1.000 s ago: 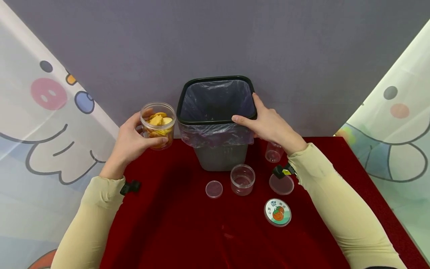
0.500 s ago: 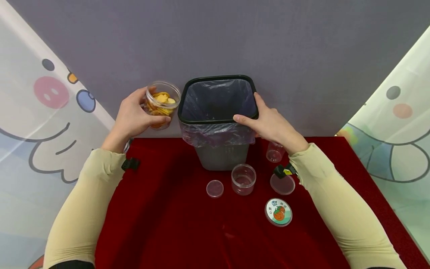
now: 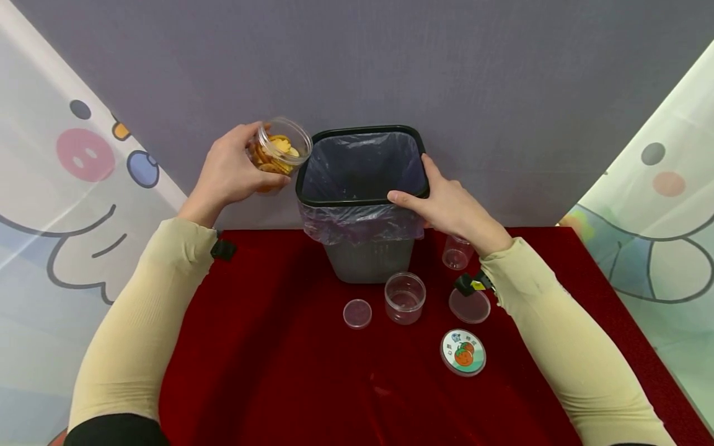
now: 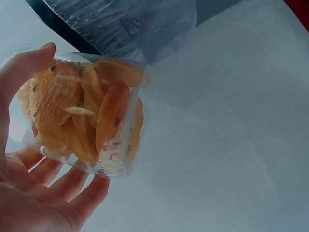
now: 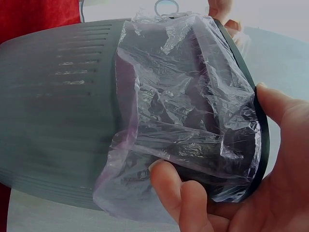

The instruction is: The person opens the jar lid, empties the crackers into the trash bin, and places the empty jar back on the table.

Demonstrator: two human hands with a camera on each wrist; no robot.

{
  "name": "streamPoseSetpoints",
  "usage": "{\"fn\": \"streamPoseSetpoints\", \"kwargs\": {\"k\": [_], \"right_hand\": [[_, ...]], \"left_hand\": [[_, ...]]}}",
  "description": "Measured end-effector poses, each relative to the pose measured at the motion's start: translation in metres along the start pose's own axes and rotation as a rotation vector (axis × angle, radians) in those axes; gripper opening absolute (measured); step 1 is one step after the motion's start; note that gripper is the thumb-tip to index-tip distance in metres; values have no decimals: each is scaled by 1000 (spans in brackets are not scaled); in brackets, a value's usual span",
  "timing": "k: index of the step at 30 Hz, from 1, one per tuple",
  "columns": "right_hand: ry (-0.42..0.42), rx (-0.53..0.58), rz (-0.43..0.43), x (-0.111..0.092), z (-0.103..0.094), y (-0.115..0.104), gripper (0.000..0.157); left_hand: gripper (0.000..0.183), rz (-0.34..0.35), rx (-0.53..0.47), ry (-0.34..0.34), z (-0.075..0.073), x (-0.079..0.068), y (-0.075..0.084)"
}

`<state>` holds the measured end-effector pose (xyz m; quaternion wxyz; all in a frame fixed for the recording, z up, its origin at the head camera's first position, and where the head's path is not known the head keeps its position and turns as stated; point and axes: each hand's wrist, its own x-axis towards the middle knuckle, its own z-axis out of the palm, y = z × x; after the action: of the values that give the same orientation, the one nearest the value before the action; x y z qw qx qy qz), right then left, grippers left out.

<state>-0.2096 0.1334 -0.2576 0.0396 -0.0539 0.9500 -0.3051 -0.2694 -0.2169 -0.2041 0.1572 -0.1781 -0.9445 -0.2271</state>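
Observation:
A clear plastic jar [image 3: 283,148] of yellow-brown chips or crackers [image 4: 67,111] is held in my left hand [image 3: 231,167], thumb on one side and fingers on the other. It leans toward the trash can, its mouth by the rim's left edge. The grey trash can [image 3: 368,260] stands upright with a black rim [image 3: 351,202] and a thin plastic liner [image 3: 362,223] folded over it. My right hand [image 3: 452,207] grips the rim's right side; in the right wrist view its curled fingers [image 5: 166,186] press on the liner from outside.
In front of the trash can stand an open clear jar [image 3: 404,300] and a small clear lid [image 3: 357,314]. To the right are another clear jar [image 3: 457,253], a clear lid [image 3: 470,306] and a printed lid [image 3: 463,353]. A grey wall [image 3: 502,93] rises behind the red cloth [image 3: 279,371].
My left hand has raised the jar, moved it right to the trash can's rim and tipped it toward the opening. The right hand keeps its hold on the rim.

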Motion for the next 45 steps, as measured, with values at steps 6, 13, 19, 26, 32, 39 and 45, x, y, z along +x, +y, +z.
{"fn": "streamPoseSetpoints", "kwargs": {"k": [6,13,19,26,32,39,45], "right_hand": [[5,5,-1,0,-1,0,115],[6,12,-4,0,0,1,114],[9,9,1,0,0,2,114],[12,3,1,0,0,2,114],[13,-1,-4,0,1,2,113],[17,7,-9,0,0,3,113],[15,8,-2,1,0,4,113]], "left_hand": [[91,52,75,-5,-1,13,9],[92,68,187,-31,-2,25,20],[89,121,324,-55,-4,35,31],[86,210,427,-59,-6,46,38],[82,312,508,-52,-3,51,45],[81,381,561,-45,0,53,50],[74,447,606,-22,1,55,53]]}}
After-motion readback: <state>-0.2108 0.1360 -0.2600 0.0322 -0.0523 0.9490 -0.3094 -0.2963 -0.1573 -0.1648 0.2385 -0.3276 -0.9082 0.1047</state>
